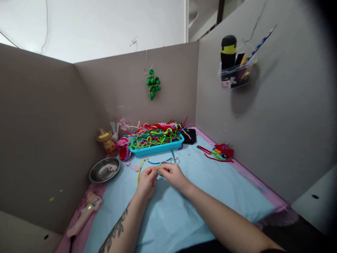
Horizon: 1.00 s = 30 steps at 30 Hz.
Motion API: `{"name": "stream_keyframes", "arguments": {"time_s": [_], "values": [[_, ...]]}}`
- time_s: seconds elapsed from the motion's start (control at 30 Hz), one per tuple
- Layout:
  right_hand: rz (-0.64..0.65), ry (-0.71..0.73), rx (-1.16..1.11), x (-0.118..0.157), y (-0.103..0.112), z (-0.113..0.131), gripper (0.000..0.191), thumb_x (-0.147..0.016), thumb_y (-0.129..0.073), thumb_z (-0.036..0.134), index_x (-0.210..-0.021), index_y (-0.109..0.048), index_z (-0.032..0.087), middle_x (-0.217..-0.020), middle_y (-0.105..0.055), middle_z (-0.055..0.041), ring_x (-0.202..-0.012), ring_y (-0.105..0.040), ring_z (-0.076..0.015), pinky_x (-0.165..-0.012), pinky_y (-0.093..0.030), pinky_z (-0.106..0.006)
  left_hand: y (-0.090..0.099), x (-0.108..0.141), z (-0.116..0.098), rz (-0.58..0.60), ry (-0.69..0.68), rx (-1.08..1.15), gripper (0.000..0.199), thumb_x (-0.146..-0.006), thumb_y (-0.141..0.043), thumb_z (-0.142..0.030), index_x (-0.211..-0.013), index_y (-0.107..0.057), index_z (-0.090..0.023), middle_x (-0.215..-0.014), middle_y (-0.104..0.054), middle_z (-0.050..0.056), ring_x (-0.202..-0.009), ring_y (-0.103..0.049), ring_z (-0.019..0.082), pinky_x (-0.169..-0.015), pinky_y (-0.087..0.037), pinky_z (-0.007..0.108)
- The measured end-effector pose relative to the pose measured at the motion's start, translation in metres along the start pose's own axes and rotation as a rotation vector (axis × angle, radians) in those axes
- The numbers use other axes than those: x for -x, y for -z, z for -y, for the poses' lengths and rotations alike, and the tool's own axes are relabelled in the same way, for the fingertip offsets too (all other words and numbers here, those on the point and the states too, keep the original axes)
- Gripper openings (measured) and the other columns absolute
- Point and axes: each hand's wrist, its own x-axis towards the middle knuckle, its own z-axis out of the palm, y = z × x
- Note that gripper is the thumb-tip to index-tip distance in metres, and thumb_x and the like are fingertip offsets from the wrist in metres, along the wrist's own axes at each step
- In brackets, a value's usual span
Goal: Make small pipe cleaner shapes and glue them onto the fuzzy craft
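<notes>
My left hand and my right hand meet over the blue table cover, fingertips pinched together. What sits between them is too small to make out; a bit of green shows just under the fingers. A yellow pipe cleaner lies beside my left hand. Beyond my fingers are a blue pipe cleaner and small scissors. Behind them stands a blue tray heaped with many-coloured pipe cleaners.
A metal bowl with small pale pieces and a pink glue gun are at the left. Colourful pipe-cleaner pieces and a red pen-like tool lie right. Grey partitions surround the table, with a clear bin mounted right.
</notes>
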Motion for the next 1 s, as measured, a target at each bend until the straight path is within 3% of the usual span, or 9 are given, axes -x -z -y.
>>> {"name": "stream_keyframes", "arguments": {"time_s": [0.17,0.43,0.7,0.87,1.0], "values": [[-0.023,-0.014,-0.006,0.0004,-0.0009,0.0031,0.022,-0.080,-0.052,0.027,-0.072,-0.068,0.014,-0.057,-0.057,0.0012,-0.053,-0.047,-0.0100,-0.050,-0.036,-0.020,0.0053,-0.0031,0.0072,-0.029,-0.093,-0.134,0.032,-0.067,-0.068,-0.043,-0.072,-0.061,-0.012,-0.053,-0.042,-0.006,-0.041,-0.027,0.003,-0.039,-0.016,0.018],[-0.088,-0.004,0.068,0.0030,-0.0051,0.0011,0.022,-0.077,-0.050,0.022,-0.062,-0.064,0.015,-0.049,-0.047,0.0038,-0.048,-0.039,-0.0083,-0.045,-0.030,-0.019,0.0000,0.0013,0.0080,-0.038,-0.095,-0.101,0.031,-0.068,-0.067,-0.042,-0.069,-0.057,-0.013,-0.049,-0.037,-0.007,-0.041,-0.025,0.003,-0.039,-0.015,0.018],[-0.015,0.023,0.051,0.0006,-0.0023,-0.0011,0.023,-0.081,-0.049,0.024,-0.073,-0.069,0.015,-0.061,-0.061,0.0001,-0.055,-0.049,-0.0104,-0.053,-0.036,-0.021,-0.0035,0.0031,0.0003,-0.015,0.026,0.038,0.030,-0.064,-0.071,-0.038,-0.069,-0.054,-0.013,-0.049,-0.033,-0.009,-0.041,-0.017,0.002,-0.038,-0.010,0.017],[-0.011,-0.012,0.023,0.0010,-0.0008,0.0004,0.023,-0.081,-0.051,0.028,-0.081,-0.070,0.015,-0.066,-0.065,-0.0021,-0.059,-0.053,-0.0126,-0.056,-0.039,-0.022,-0.0021,0.0018,0.0023,-0.041,-0.038,-0.047,0.034,-0.064,-0.069,-0.043,-0.071,-0.059,-0.012,-0.049,-0.036,-0.008,-0.040,-0.022,0.003,-0.038,-0.012,0.018],[-0.025,-0.016,0.028,0.0010,-0.0020,0.0003,0.023,-0.081,-0.051,0.028,-0.074,-0.069,0.015,-0.061,-0.062,-0.0011,-0.057,-0.051,-0.0120,-0.054,-0.038,-0.021,0.0000,0.0009,0.0054,-0.048,-0.096,-0.133,0.033,-0.066,-0.067,-0.044,-0.070,-0.059,-0.012,-0.050,-0.040,-0.007,-0.040,-0.025,0.004,-0.039,-0.015,0.019]]}}
